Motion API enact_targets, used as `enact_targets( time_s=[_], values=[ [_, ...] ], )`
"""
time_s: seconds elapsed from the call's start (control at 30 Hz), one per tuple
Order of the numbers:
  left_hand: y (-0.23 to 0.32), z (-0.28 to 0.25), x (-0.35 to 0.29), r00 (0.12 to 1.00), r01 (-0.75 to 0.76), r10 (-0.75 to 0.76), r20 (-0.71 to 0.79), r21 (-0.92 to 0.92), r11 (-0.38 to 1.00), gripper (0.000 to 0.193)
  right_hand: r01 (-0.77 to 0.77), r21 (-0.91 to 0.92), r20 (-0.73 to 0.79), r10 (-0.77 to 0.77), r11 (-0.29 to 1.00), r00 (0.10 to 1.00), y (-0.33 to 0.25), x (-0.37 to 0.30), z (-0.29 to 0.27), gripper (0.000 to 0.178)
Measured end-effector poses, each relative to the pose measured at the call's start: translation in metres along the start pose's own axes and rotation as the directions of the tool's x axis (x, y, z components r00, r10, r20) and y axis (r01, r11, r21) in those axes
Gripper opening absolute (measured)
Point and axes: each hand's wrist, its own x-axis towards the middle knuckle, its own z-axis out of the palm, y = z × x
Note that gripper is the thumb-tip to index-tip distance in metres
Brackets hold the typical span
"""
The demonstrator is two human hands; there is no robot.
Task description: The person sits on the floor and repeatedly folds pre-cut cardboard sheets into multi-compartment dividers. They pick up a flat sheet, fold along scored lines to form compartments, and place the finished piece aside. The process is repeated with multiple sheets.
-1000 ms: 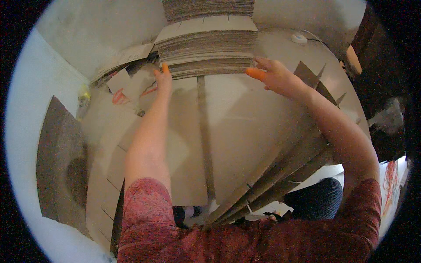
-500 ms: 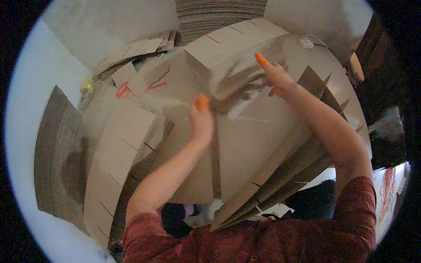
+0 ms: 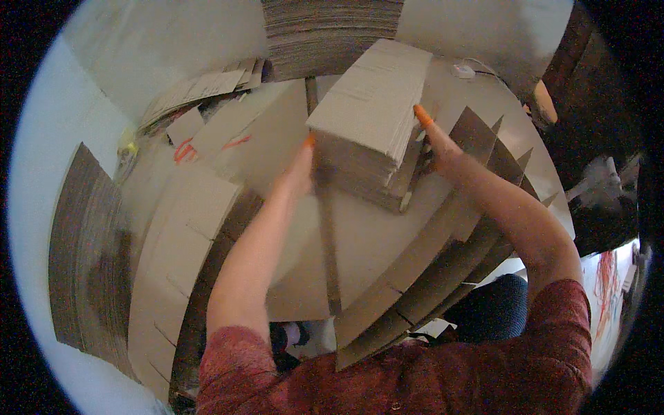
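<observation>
A thick block of stacked cardboard pieces (image 3: 370,97) stands between my hands over the middle of the work surface, its long side running away from me. My left hand (image 3: 302,166) presses against its near left side, the fingers mostly hidden by the stack. On the right side my right hand (image 3: 441,146) grips it, with an orange-covered finger along the edge and the other fingers underneath or behind. An orange cover also shows on my left hand. Below the stack lie flat cardboard sheets (image 3: 290,290), split by a dark gap.
Slotted cardboard strips (image 3: 176,242) lie at left, beside a tall cardboard pile (image 3: 86,256). Upright slotted cardboard dividers (image 3: 415,277) fan out at right. Farther back are another pile (image 3: 332,34), loose scraps (image 3: 200,90), red strings (image 3: 184,150) and a white plug with cable (image 3: 463,70).
My hands were apart with a blurred dark slotted piece near the right one. Now both are on the cardboard stack, which appears between them; my left hand moved slightly left.
</observation>
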Motion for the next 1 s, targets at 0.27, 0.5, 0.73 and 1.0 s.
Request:
enact_targets(
  time_s=[0.27, 0.5, 0.73, 1.0],
  values=[
    [-0.079, 0.03, -0.183, 0.948, -0.165, 0.313, -0.052, 0.761, 0.627, 0.047, 0.175, -0.281, 0.523, -0.002, 0.944, 0.852, 0.026, 0.037, 0.0, 0.074],
    [-0.042, 0.086, -0.151, 0.922, -0.243, 0.386, -0.027, 0.737, 0.631, 0.049, 0.377, -0.745, 0.184, -0.374, 0.55, 0.909, -0.037, 0.059, -0.019, 0.073],
    [0.019, 0.061, -0.088, 0.944, -0.118, 0.326, -0.041, 0.884, 0.453, 0.033, 0.276, -0.513, 0.119, -0.251, 0.813, 0.961, -0.02, -0.022, 0.008, 0.074],
    [0.077, 0.022, -0.101, 0.83, -0.209, 0.557, -0.034, 0.907, 0.365, 0.029, 0.383, -0.555, 0.195, -0.332, 0.738, 0.923, -0.019, 0.029, 0.015, 0.066]
  ],
)
